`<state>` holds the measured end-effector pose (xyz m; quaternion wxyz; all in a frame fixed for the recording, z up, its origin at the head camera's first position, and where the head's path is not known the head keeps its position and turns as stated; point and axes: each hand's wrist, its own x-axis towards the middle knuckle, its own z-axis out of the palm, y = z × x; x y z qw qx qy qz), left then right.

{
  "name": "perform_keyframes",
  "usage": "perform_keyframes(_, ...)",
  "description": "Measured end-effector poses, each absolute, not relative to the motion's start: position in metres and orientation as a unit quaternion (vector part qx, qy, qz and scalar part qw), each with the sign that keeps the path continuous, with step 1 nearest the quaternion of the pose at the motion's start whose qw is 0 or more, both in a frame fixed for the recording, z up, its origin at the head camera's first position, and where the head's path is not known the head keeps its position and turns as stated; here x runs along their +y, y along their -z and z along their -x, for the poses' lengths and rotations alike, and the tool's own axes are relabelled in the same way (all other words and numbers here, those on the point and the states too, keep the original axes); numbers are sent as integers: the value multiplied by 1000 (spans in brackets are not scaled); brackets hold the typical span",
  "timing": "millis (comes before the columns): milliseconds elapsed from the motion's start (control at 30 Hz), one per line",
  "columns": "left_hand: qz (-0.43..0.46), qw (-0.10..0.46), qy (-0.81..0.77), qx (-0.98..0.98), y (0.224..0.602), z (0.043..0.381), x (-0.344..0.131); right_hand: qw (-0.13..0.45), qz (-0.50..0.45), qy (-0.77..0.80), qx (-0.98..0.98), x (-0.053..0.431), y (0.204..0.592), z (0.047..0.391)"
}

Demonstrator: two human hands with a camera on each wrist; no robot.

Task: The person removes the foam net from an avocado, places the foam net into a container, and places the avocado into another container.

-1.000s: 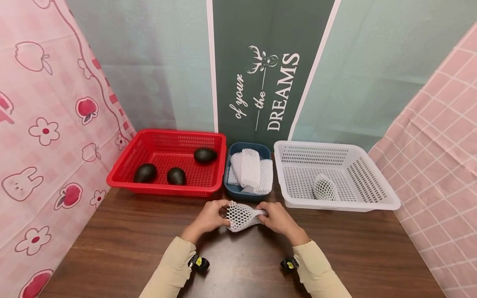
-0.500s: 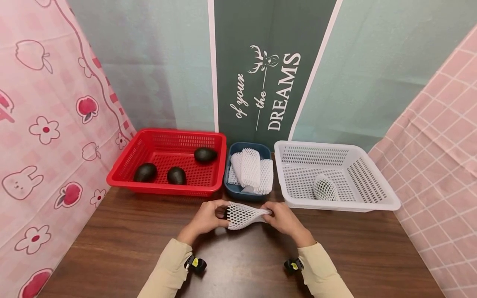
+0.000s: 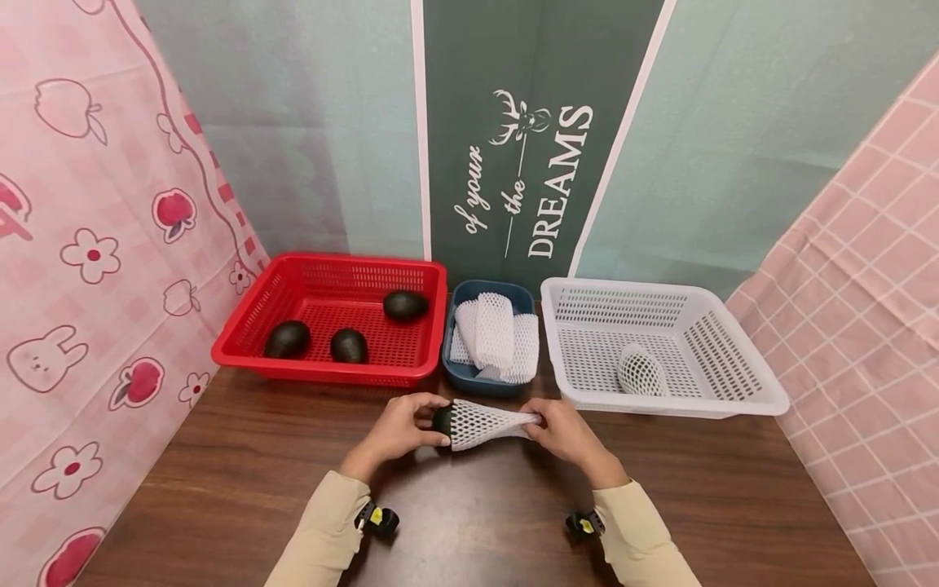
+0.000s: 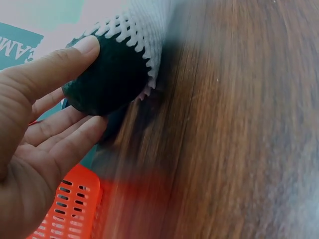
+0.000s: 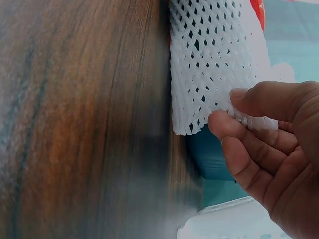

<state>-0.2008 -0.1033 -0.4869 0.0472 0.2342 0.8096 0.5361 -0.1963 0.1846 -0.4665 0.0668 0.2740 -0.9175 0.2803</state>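
Observation:
Between the two hands, close over the table, an avocado [image 4: 107,77] lies partly inside a white foam net sleeve [image 3: 484,425]. Its dark rounded end sticks out of the sleeve's left mouth. My left hand [image 3: 399,428] grips that bare end, thumb on one side and fingers on the other. At the other end, my right hand [image 3: 561,432] pinches the narrow, gathered edge of the sleeve between thumb and index finger, as the right wrist view shows. The part of the avocado inside the netting is mostly hidden in the head view.
A red basket [image 3: 330,373] at the back left holds three avocados [image 3: 349,346]. Behind the hands, a blue bin [image 3: 480,385] contains several folded foam nets [image 3: 493,330]. In the white basket [image 3: 675,405] at right lies one net-covered avocado [image 3: 641,372].
My right hand has moved right, stretching the sleeve longer. My left hand has shifted slightly left, and more of the avocado's dark end now shows outside the netting.

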Motion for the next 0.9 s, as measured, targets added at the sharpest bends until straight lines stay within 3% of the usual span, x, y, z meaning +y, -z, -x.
perform_keyframes(900, -267, 12, -490, 830, 483, 200, -97, 46, -314, -285, -905, 181, 470, 196)
